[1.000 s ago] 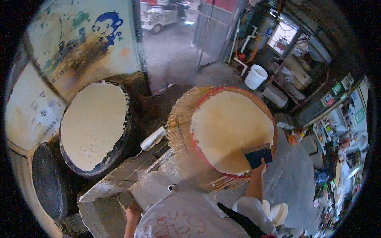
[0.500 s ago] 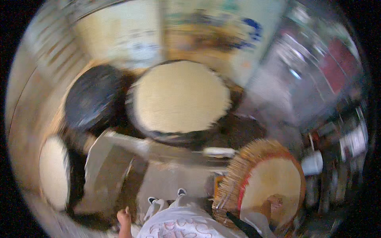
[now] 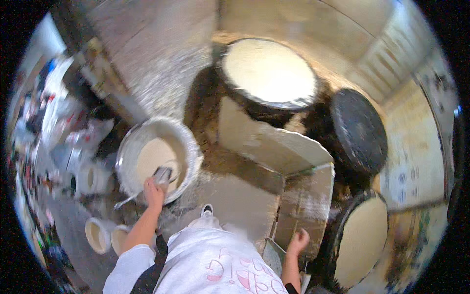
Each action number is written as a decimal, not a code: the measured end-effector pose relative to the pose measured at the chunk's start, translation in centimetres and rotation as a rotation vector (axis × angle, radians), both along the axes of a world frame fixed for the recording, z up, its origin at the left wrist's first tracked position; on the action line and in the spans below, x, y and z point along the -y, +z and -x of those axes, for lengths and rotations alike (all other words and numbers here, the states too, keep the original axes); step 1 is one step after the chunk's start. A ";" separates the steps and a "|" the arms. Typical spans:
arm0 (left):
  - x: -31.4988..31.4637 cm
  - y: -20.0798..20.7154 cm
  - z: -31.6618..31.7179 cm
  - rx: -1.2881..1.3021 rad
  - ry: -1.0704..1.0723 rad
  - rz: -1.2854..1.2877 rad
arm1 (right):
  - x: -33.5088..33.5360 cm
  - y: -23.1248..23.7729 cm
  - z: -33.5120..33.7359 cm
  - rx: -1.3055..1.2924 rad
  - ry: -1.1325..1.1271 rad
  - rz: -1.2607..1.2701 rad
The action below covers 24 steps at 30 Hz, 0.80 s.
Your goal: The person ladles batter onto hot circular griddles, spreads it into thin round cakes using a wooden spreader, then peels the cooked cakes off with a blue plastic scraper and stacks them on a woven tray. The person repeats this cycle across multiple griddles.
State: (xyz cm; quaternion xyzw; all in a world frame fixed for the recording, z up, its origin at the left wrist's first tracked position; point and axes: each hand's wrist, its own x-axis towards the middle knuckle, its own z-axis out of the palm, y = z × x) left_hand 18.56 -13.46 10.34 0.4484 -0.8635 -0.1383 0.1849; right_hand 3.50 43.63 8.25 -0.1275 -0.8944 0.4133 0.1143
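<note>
A large bucket (image 3: 191, 142) with a pale, thick batter (image 3: 152, 159) inside stands at the left. Over its near rim my left hand (image 3: 154, 192) is closed on a small metal cup (image 3: 162, 175), dark at its mouth, held above the batter. A thin light handle or rod (image 3: 128, 200) sticks out past the rim beside it. My right hand (image 3: 299, 241) hangs at my right side in front of a low board, fingers curled, with nothing visible in it.
Round griddles stand around: one topped with a pale layer (image 3: 269, 71) at the back, a bare black one (image 3: 360, 130), and another pale-topped one (image 3: 362, 242) at the right. Low upright boards (image 3: 306, 196) stand between. Two small pale tubs (image 3: 98, 235) sit at lower left.
The view has swung left, bringing the bucket into sight. My left hand has gone from my side to the metal cup; my right hand has left the round, straw-edged pad.
</note>
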 end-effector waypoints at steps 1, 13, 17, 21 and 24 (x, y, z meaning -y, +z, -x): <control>1.7 0.2 -2.8 0.099 0.092 0.067 | 5.1 -0.4 0.7 0.129 0.121 0.146; 9.3 -2.7 -13.0 0.599 -0.022 -1.283 | 43.2 -0.8 -6.7 1.467 1.314 0.363; 0.0 -1.6 -10.8 -0.242 0.448 -1.948 | 46.5 -4.3 -9.6 1.660 0.980 0.501; -5.1 0.8 -8.7 -0.715 0.686 -2.188 | 46.3 -5.0 -7.1 1.069 1.269 -0.060; -5.6 1.4 -9.0 -0.881 0.597 -2.083 | 44.1 -3.1 -3.9 0.617 1.427 -0.372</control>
